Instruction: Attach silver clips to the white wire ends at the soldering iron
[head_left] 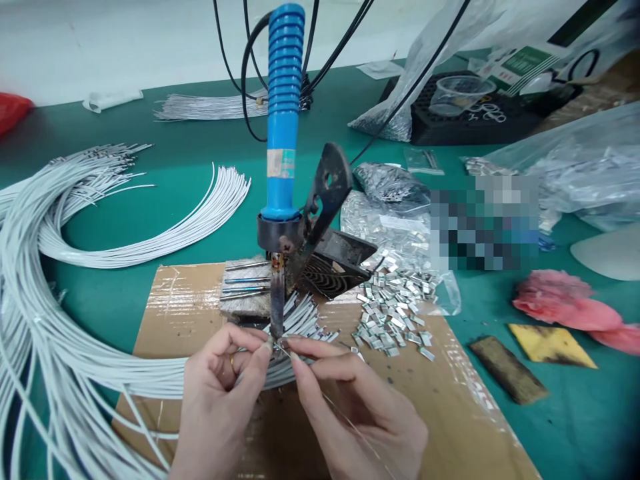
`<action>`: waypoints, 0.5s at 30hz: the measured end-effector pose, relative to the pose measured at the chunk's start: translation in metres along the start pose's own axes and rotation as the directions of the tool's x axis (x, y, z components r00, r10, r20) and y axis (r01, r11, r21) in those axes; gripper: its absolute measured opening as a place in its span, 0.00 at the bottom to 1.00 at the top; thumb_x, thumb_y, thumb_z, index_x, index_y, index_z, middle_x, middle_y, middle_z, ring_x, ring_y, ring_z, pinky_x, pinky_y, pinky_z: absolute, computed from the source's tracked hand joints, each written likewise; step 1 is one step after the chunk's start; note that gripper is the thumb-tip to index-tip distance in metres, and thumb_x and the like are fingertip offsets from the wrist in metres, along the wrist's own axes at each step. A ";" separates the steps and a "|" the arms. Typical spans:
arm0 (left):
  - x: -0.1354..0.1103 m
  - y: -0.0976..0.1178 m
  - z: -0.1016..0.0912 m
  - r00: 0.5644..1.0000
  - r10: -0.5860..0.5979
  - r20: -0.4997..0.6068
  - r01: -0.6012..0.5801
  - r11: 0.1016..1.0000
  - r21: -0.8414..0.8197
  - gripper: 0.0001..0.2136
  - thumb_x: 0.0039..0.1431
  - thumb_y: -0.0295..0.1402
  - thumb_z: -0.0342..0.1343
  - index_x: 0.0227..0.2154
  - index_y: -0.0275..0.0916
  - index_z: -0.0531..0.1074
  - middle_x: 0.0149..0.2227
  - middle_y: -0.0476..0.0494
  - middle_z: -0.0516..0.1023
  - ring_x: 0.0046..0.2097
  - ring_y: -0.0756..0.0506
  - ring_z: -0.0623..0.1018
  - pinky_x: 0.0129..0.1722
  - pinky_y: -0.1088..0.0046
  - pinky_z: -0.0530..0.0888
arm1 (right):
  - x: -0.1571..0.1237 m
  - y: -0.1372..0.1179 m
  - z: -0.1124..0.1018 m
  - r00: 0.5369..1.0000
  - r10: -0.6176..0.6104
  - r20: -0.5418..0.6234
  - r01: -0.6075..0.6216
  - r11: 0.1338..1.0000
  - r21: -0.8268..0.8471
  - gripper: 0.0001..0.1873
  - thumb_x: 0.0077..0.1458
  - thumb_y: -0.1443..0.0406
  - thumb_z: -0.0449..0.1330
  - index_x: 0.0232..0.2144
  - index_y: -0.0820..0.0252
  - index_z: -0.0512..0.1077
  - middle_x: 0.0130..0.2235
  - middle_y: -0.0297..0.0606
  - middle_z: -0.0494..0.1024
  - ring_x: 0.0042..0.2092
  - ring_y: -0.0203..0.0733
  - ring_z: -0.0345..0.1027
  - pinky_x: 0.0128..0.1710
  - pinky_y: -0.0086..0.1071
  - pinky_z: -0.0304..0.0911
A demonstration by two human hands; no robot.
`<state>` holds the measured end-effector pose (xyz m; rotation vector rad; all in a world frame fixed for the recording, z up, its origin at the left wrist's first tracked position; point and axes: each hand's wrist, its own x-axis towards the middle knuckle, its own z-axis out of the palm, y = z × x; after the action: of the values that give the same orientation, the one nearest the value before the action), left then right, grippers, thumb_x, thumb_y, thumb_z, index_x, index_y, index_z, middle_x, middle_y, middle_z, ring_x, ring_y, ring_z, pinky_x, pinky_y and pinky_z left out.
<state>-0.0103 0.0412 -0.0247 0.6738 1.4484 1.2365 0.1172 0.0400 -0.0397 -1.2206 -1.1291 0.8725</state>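
Observation:
A blue-handled soldering iron (283, 120) stands tip down in a black metal holder (327, 180). Just under its tip, my left hand (223, 393) is closed in a pinch on a small piece mostly hidden by the fingertips. From the right, my right hand (357, 407) pinches a thin strand of solder wire (345, 415), which trails down across the palm. The fingertips of both hands almost meet at the iron's tip. Behind and beneath them runs a bundle of white cables (150, 373), its ends (305, 320) fanned out beyond the hands.
A cardboard sheet (175, 303) covers the green table (180, 150). Small metal connector shells (393, 307) lie scattered to the right, by plastic bags (385, 217). Farther right are a dark sponge (509, 370), a yellow sponge (553, 345) and pink plastic (560, 300). Coiled cables (30, 247) fill the left.

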 end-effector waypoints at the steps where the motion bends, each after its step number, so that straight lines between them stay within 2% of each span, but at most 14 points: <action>1: 0.001 -0.001 -0.001 1.000 0.000 0.005 0.000 1.000 0.003 0.08 0.57 0.31 0.67 0.24 0.37 0.77 0.33 0.50 0.79 0.19 0.61 0.62 0.17 0.89 0.56 | 0.000 0.000 0.000 1.000 0.000 0.001 0.000 1.000 0.000 0.11 0.55 0.73 0.67 0.25 0.54 0.76 0.37 0.31 0.87 0.35 0.35 0.82 0.39 0.24 0.74; 8: 0.000 0.000 -0.001 1.000 0.014 0.021 -0.015 1.000 0.008 0.08 0.57 0.30 0.67 0.24 0.37 0.78 0.32 0.51 0.78 0.19 0.61 0.62 0.17 0.89 0.58 | 0.001 0.001 -0.001 1.000 -0.004 0.006 0.004 1.000 -0.002 0.10 0.55 0.73 0.67 0.26 0.53 0.76 0.37 0.30 0.87 0.35 0.34 0.82 0.39 0.22 0.74; 12: -0.001 0.004 0.004 0.999 0.014 -0.031 -0.015 1.000 -0.012 0.07 0.55 0.29 0.69 0.24 0.37 0.78 0.32 0.50 0.80 0.19 0.60 0.63 0.17 0.89 0.57 | 0.002 -0.001 0.000 1.000 -0.019 0.004 0.019 1.000 0.010 0.11 0.55 0.73 0.67 0.26 0.54 0.76 0.37 0.31 0.87 0.35 0.36 0.82 0.39 0.26 0.76; 15: -0.001 0.006 0.006 0.998 0.018 -0.061 -0.018 1.000 -0.013 0.08 0.52 0.28 0.70 0.23 0.36 0.77 0.31 0.49 0.80 0.19 0.60 0.64 0.17 0.88 0.58 | 0.002 -0.002 0.000 1.000 -0.021 0.000 0.021 1.000 -0.004 0.11 0.55 0.74 0.67 0.26 0.54 0.76 0.37 0.32 0.87 0.35 0.36 0.82 0.39 0.25 0.75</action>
<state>-0.0058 0.0439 -0.0184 0.6462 1.4854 1.2895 0.1177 0.0413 -0.0375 -1.2099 -1.1426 0.8545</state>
